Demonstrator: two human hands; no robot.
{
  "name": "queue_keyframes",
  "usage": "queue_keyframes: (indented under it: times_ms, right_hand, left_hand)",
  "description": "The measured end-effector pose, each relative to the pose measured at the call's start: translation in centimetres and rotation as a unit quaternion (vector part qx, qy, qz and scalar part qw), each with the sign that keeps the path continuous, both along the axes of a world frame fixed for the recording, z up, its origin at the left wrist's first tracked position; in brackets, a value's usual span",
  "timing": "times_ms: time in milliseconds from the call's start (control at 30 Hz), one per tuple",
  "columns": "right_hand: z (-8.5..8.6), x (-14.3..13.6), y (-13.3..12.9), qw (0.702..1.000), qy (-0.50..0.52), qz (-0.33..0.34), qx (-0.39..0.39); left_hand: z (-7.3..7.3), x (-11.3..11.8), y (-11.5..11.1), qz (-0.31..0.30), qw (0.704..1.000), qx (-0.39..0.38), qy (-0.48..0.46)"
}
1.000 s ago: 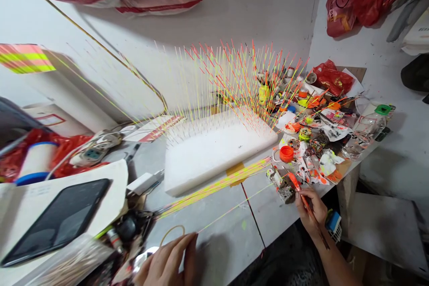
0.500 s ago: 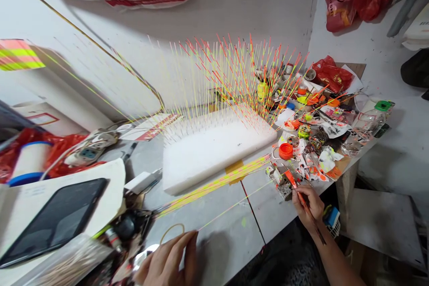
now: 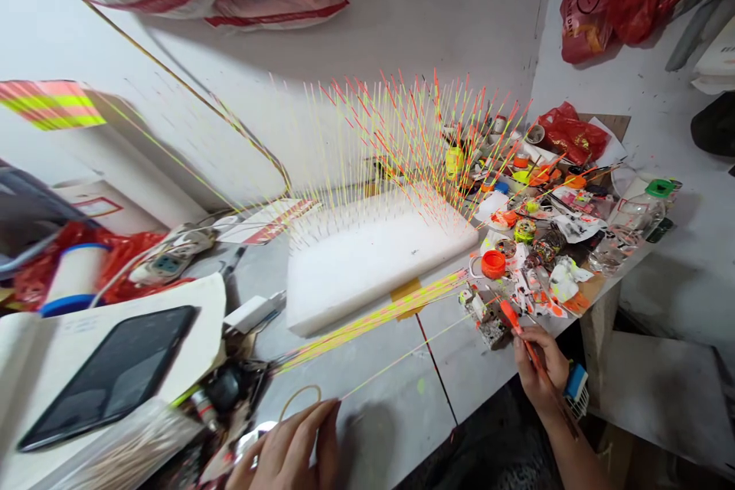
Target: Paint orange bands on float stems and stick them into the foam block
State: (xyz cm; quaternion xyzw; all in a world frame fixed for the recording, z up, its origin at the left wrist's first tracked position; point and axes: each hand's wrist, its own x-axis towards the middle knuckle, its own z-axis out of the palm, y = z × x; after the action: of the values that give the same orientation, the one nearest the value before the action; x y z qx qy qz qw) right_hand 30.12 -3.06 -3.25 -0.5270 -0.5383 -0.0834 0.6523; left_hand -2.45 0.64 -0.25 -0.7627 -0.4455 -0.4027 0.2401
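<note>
My left hand [image 3: 298, 444] is at the near edge of the table, its fingers pinched on the end of a thin yellow-green stick [image 3: 396, 361]. The far end of that stick lies at a paint-stained block [image 3: 485, 318]. My right hand [image 3: 540, 364] grips a paintbrush [image 3: 531, 348] whose orange-coated head is just right of the block, apart from the stick. A bundle of striped yellow and pink sticks [image 3: 373, 318] lies along the front of a white foam slab [image 3: 356, 279]. Many thin coloured sticks [image 3: 402, 130] stand upright in the slab.
An open orange paint pot [image 3: 492, 264] stands among stained papers on the right, near a clear bottle with a green cap [image 3: 654, 207]. At left lie a phone [image 3: 109, 375] on a notebook, a bag of thin wooden sticks [image 3: 129, 452] and a power strip [image 3: 166, 264].
The whole view has shifted slightly, with things appearing a little further right and lower. My right hand and the brush have moved slightly away from the block. My left hand keeps its pinch.
</note>
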Motion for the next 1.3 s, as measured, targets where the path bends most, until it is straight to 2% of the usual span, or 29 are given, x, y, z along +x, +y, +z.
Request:
queue_keyframes:
  times_ms: [100,167,367,900,1300]
  right_hand:
    - [0.1,-1.3,-0.7,0.997,-0.043,0.067,0.004]
    - [0.3,-2.1,-0.8,0.994,-0.067,0.083,0.005]
    - [0.6,-2.8,-0.1,0.996,-0.078,0.042,0.003]
    - [0.6,-2.8,0.6,0.995,-0.093,0.045,-0.004]
    - [0.2,-2.5,0.5,0.996,-0.075,0.039,-0.010]
  left_hand:
    - [0.0,0.1,-0.1,0.010,1.000,0.002,-0.010]
    - [0.0,0.2,-0.2,0.013,1.000,0.000,-0.016]
    - [0.5,0.5,-0.4,0.002,1.000,-0.009,-0.007]
    - [1.2,1.1,-0.5,-0.003,1.000,0.003,-0.009]
    - [0.8,0.9,-0.4,-0.006,1.000,0.005,-0.003]
